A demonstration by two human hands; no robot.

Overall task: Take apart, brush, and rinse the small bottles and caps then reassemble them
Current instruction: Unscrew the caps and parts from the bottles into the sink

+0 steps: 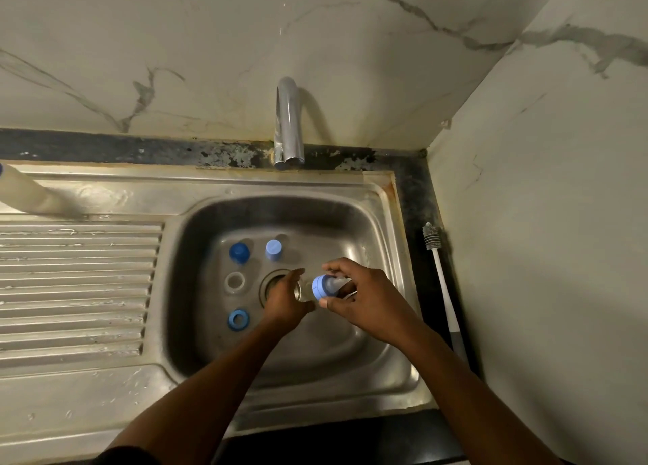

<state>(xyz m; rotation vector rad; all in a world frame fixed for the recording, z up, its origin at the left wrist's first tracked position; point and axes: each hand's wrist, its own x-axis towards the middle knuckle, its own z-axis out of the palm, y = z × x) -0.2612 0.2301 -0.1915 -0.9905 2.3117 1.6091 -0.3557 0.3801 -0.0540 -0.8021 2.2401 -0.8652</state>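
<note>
Looks like disassembly: pinches light-blue ribbed plastic collar in right hand, grips small clear bottle in left hand. Next needs white long-handled brush.

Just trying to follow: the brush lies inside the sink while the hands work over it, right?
No. The head view shows the brush lying on the counter right of the sink, not inside it; the left hand and right hand do work over it.
</note>
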